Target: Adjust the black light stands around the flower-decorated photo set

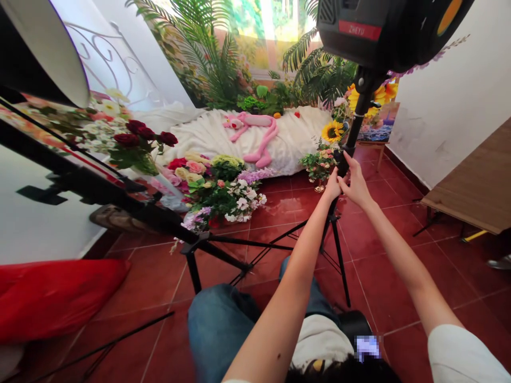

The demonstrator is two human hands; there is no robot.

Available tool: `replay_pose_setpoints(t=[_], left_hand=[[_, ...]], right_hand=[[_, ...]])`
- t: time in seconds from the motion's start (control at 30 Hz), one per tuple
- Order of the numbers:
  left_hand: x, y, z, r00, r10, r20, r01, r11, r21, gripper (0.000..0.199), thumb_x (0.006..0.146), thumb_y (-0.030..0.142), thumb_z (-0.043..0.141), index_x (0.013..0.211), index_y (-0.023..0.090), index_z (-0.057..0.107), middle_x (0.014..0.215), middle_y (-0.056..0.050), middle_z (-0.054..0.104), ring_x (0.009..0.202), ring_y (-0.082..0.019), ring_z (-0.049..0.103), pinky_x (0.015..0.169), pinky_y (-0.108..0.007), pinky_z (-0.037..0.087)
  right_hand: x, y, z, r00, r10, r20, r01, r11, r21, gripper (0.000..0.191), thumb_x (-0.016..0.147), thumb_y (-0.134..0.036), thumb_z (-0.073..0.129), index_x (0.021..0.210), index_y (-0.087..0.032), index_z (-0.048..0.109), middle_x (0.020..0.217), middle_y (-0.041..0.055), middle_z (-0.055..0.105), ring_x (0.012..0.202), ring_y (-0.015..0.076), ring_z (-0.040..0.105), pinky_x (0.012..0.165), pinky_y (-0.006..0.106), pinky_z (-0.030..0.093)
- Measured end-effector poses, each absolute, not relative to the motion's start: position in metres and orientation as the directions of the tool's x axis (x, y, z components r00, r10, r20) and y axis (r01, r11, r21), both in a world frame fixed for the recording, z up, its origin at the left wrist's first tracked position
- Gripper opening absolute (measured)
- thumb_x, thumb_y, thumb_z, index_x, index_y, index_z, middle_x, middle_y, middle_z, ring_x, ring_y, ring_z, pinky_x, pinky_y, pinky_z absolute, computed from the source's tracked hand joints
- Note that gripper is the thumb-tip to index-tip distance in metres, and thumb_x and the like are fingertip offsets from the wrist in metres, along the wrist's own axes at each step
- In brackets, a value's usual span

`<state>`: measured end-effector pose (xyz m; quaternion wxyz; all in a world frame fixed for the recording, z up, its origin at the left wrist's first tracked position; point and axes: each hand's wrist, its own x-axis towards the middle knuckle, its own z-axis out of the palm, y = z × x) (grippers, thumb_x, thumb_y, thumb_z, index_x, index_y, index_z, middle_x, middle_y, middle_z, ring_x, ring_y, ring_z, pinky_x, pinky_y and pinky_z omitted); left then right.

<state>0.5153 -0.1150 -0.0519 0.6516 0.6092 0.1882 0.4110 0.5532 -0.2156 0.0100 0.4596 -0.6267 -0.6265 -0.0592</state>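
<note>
A black light stand (353, 133) rises on splayed legs in front of me. On top sits a large black studio light (359, 37) with a red label. My left hand (332, 187) is closed around the stand's pole at a dark collar. Just right of it, my right hand (356, 183) grips the same collar, its index finger stretched up along the pole. Part of the collar is hidden behind the fingers. Both forearms reach forward from my body.
At left, a second light stand (159, 215) slants across the floor near flower bouquets (223, 191). A pink plush toy (255, 121) lies on white cloth (191, 133) behind. A brown board (471, 175) stands right; red fabric (51, 298) lies left.
</note>
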Motion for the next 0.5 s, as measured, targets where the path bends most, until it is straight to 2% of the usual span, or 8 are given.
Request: replay_pose_setpoints(t=[0.1, 0.23, 0.33, 0.43, 0.5], left_hand=[[0.508, -0.118, -0.045, 0.588, 0.748, 0.308, -0.314, -0.14, 0.939, 0.033, 0.085, 0.027, 0.063, 0.115, 0.017, 0.058, 0.107, -0.007, 0.067, 0.1, -0.016, 0.063, 0.1, -0.034, 0.049], [0.503, -0.119, -0.039, 0.593, 0.743, 0.311, -0.272, -0.178, 0.946, 0.02, 0.085, 0.028, 0.063, 0.102, 0.018, 0.059, 0.098, -0.006, 0.067, 0.092, -0.016, 0.062, 0.095, -0.032, 0.05], [0.503, -0.119, -0.038, 0.599, 0.747, 0.289, -0.255, -0.165, 0.953, 0.019, 0.085, 0.03, 0.064, 0.1, 0.019, 0.058, 0.096, -0.004, 0.067, 0.089, -0.016, 0.062, 0.092, -0.032, 0.05], [0.504, -0.119, -0.038, 0.599, 0.752, 0.275, -0.257, -0.144, 0.956, 0.022, 0.083, 0.031, 0.068, 0.098, 0.017, 0.057, 0.096, -0.005, 0.067, 0.09, -0.016, 0.062, 0.093, -0.032, 0.05], [0.504, -0.118, -0.038, 0.596, 0.756, 0.272, -0.261, -0.138, 0.955, 0.024, 0.083, 0.03, 0.068, 0.099, 0.016, 0.057, 0.097, -0.006, 0.067, 0.09, -0.016, 0.062, 0.093, -0.031, 0.049]], right_hand=[[0.567, -0.249, -0.002, 0.194, 0.77, 0.608, 0.8, 0.234, -0.552, 0.051, 0.091, -0.031, 0.059, 0.14, -0.025, 0.049, 0.139, 0.0119, 0.056, 0.123, 0.026, 0.058, 0.103, 0.046, 0.052], [0.577, -0.276, -0.008, 0.29, 0.839, 0.459, 0.819, 0.031, -0.573, 0.038, 0.09, -0.042, 0.063, 0.122, -0.022, 0.057, 0.115, 0.0094, 0.068, 0.091, 0.0217, 0.069, 0.077, 0.037, 0.057], [0.573, -0.273, -0.005, 0.322, 0.866, 0.383, 0.89, -0.139, -0.435, 0.036, 0.088, -0.042, 0.065, 0.117, -0.021, 0.058, 0.109, 0.0085, 0.07, 0.083, 0.0215, 0.069, 0.067, 0.033, 0.052], [0.565, -0.261, 0.0, 0.286, 0.91, 0.301, 0.949, -0.224, -0.224, 0.028, 0.091, -0.037, 0.059, 0.112, -0.019, 0.06, 0.111, 0.0114, 0.07, 0.093, 0.0257, 0.068, 0.063, 0.03, 0.046], [0.56, -0.256, 0.003, 0.274, 0.93, 0.244, 0.959, -0.246, -0.14, 0.025, 0.093, -0.038, 0.055, 0.107, -0.018, 0.061, 0.109, 0.0125, 0.07, 0.096, 0.0273, 0.068, 0.062, 0.03, 0.043]])
